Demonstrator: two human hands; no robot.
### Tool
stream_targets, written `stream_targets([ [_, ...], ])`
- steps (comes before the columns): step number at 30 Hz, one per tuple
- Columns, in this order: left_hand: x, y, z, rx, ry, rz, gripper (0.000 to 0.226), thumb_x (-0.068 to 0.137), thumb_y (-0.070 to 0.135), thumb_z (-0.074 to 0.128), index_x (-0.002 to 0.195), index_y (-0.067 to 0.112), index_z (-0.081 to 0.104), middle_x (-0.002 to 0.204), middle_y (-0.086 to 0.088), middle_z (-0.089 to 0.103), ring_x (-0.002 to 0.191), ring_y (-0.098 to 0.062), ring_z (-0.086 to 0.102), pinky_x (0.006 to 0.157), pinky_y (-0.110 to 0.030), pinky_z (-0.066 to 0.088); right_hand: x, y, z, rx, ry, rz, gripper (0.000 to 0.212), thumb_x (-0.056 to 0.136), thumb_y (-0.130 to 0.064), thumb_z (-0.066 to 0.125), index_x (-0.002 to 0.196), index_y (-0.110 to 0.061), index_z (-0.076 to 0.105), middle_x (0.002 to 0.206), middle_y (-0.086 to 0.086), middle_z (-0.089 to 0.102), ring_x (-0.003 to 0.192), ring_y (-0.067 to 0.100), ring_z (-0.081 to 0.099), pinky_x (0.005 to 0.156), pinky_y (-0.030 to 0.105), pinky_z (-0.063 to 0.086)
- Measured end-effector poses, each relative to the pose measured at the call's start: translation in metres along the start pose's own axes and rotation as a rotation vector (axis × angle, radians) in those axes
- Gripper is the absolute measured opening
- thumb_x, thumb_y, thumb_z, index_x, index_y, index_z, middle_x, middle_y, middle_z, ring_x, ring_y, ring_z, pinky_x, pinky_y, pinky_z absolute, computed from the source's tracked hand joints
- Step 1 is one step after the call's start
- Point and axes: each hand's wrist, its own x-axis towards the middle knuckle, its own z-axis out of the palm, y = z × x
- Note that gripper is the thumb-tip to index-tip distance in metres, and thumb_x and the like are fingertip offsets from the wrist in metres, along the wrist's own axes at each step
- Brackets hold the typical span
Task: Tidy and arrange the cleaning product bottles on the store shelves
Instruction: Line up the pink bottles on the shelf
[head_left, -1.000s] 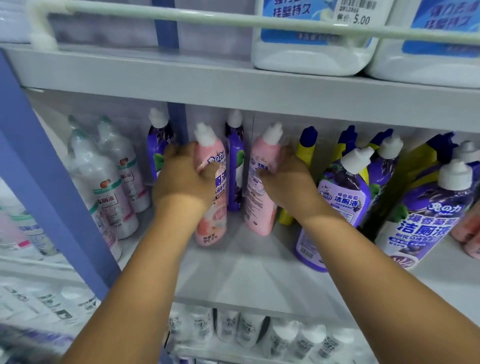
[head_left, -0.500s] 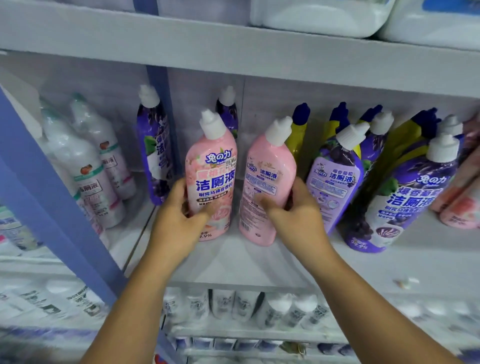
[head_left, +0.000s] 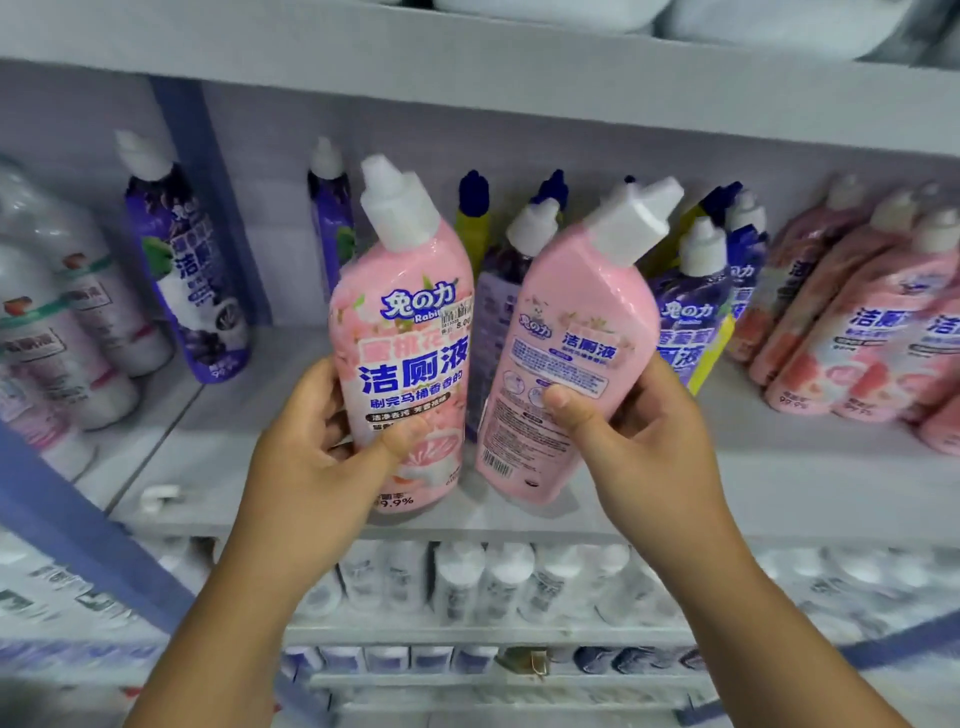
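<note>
A pale grey store shelf (head_left: 779, 467) runs across the view, with another grey shelf board (head_left: 467, 67) above it carrying large white containers (head_left: 779, 21) whose bases alone show. A blue upright post (head_left: 208, 197) stands against the back panel on the left, and a second blue bar (head_left: 78, 519) slants across the lower left corner. In front of the shelf's front edge, the left hand (head_left: 311, 467) has its grip wrapped around the lower body of a pink bottle (head_left: 405, 332) with a white nozzle cap, held roughly upright with its front label facing the camera, thumb across the label. The right hand (head_left: 644, 441) grips a second pink bottle (head_left: 571, 353), tilted so its cap leans to the right and its back label with a barcode faces out; the thumb presses on that label. The two bottles are just beside each other, their lower ends close to the shelf surface, though it is hard to tell whether either one touches it. Behind them stand purple bottles (head_left: 691, 312) with white caps and yellow bottles (head_left: 472, 223) with dark blue caps. To the left, one purple bottle (head_left: 192, 275) leans near the blue post, and white bottles (head_left: 62, 332) crowd the neighbouring bay. On the right a group of pink bottles (head_left: 852, 338) leans together. The lower shelves (head_left: 493, 634) hold rows of white-capped bottles, blurred.
</note>
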Motion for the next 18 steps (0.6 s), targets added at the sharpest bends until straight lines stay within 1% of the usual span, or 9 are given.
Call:
stream_targets([
  [2, -0.014, 0.014, 0.033, -0.004, -0.014, 0.006, 0.046, 0.085, 0.008, 0.078, 0.11, 0.043, 0.062, 0.104, 0.021, 0.076, 0.096, 0.001, 0.072, 0.076, -0.018, 0.056, -0.006, -0.004, -0.038, 0.005, 0.001, -0.008, 0.033, 0.087, -0.009, 0.075, 0.116, -0.022, 0.066, 0.106, -0.01, 0.077, 0.098, 0.006, 0.073, 0.08, 0.021, 0.057],
  [4, -0.028, 0.025, 0.072, -0.008, -0.036, 0.004, 0.045, 0.086, 0.008, 0.077, 0.111, 0.042, 0.064, 0.106, 0.019, 0.076, 0.098, -0.002, 0.072, 0.082, -0.026, 0.055, -0.012, -0.005, -0.082, 0.021, 0.013, -0.002, 0.032, 0.088, -0.011, 0.075, 0.116, -0.024, 0.067, 0.106, -0.012, 0.077, 0.097, 0.005, 0.073, 0.08, 0.02, 0.057],
  [7, -0.045, 0.034, 0.136, 0.006, -0.083, 0.003, 0.049, 0.086, 0.007, 0.077, 0.102, 0.051, 0.067, 0.105, 0.015, 0.078, 0.098, -0.005, 0.073, 0.084, -0.033, 0.055, -0.02, -0.005, -0.154, 0.022, 0.044, -0.013, 0.032, 0.088, -0.012, 0.075, 0.114, -0.029, 0.067, 0.104, -0.016, 0.076, 0.095, 0.002, 0.072, 0.078, 0.019, 0.058],
  [9, -0.055, 0.037, 0.179, -0.005, -0.13, -0.002, 0.046, 0.085, 0.006, 0.078, 0.108, 0.044, 0.067, 0.106, 0.012, 0.078, 0.098, -0.006, 0.073, 0.082, -0.029, 0.056, -0.023, 0.001, -0.202, 0.009, 0.077, -0.017, 0.032, 0.089, -0.013, 0.075, 0.113, -0.031, 0.066, 0.104, -0.017, 0.076, 0.094, 0.001, 0.072, 0.077, 0.018, 0.058],
  [12, -0.065, 0.038, 0.24, -0.045, -0.177, -0.019, 0.044, 0.086, 0.001, 0.076, 0.113, 0.034, 0.064, 0.106, 0.012, 0.078, 0.098, -0.005, 0.073, 0.077, -0.019, 0.057, -0.021, 0.013, -0.265, -0.038, 0.15, -0.013, 0.03, 0.088, -0.013, 0.076, 0.114, -0.026, 0.067, 0.102, -0.015, 0.077, 0.092, 0.001, 0.072, 0.075, 0.018, 0.056],
  [14, -0.066, 0.036, 0.277, -0.046, -0.211, -0.038, 0.043, 0.088, 0.002, 0.075, 0.115, 0.032, 0.064, 0.108, 0.011, 0.078, 0.1, -0.006, 0.073, 0.08, -0.023, 0.058, -0.016, 0.023, -0.301, -0.083, 0.186, 0.005, 0.029, 0.088, -0.013, 0.077, 0.113, -0.025, 0.068, 0.1, -0.012, 0.076, 0.091, 0.002, 0.072, 0.074, 0.02, 0.057],
  [15, -0.065, 0.035, 0.293, -0.042, -0.22, -0.043, 0.043, 0.088, 0.003, 0.075, 0.117, 0.032, 0.063, 0.109, 0.012, 0.078, 0.101, -0.007, 0.073, 0.081, -0.025, 0.058, -0.013, 0.028, -0.317, -0.109, 0.201, 0.014, 0.029, 0.087, -0.015, 0.078, 0.113, -0.024, 0.068, 0.101, -0.011, 0.076, 0.091, 0.003, 0.072, 0.076, 0.024, 0.058],
  [17, -0.059, 0.033, 0.325, -0.03, -0.23, -0.043, 0.045, 0.088, 0.004, 0.076, 0.116, 0.036, 0.063, 0.107, 0.016, 0.077, 0.099, -0.004, 0.073, 0.077, -0.021, 0.057, -0.003, 0.039, -0.345, -0.146, 0.235, 0.034, 0.029, 0.087, -0.017, 0.078, 0.114, -0.024, 0.068, 0.102, -0.01, 0.076, 0.091, 0.003, 0.072, 0.078, 0.027, 0.059],
  [18, -0.055, 0.03, 0.34, -0.015, -0.238, -0.041, 0.045, 0.088, 0.003, 0.076, 0.114, 0.037, 0.062, 0.105, 0.019, 0.077, 0.097, -0.002, 0.073, 0.075, -0.019, 0.057, 0.002, 0.045, -0.356, -0.157, 0.255, 0.043, 0.029, 0.087, -0.018, 0.078, 0.114, -0.024, 0.068, 0.102, -0.01, 0.076, 0.09, 0.002, 0.071, 0.077, 0.026, 0.06],
])
